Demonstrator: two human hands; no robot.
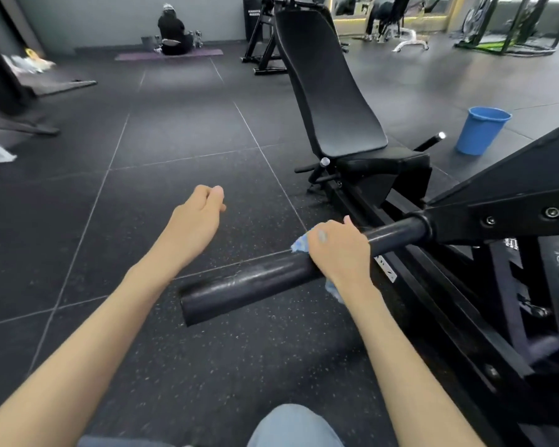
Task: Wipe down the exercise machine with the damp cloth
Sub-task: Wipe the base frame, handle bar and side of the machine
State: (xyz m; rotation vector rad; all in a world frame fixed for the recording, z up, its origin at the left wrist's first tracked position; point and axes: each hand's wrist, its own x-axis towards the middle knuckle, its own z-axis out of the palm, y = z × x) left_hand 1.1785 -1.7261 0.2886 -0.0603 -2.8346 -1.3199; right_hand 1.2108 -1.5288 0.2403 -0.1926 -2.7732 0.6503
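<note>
A black exercise machine [513, 201] fills the right side, with a padded seat and backrest [329, 91] behind it. A black cylindrical bar [249, 285] sticks out from its frame toward the lower left. My right hand [339, 250] wraps round this bar with a light blue cloth [299, 245] under the palm; cloth ends show above and below the hand. The bar's bare part shows streaks. My left hand [200, 211] hovers over the floor to the left, fingers loosely curled, holding nothing.
A blue bucket [480, 130] stands on the floor right of the seat. Dark rubber floor tiles [175, 130] spread out to the left. A person sits on a purple mat [171, 54] far back. More gym frames [265, 43] stand behind. My knee [294, 427] is at the bottom.
</note>
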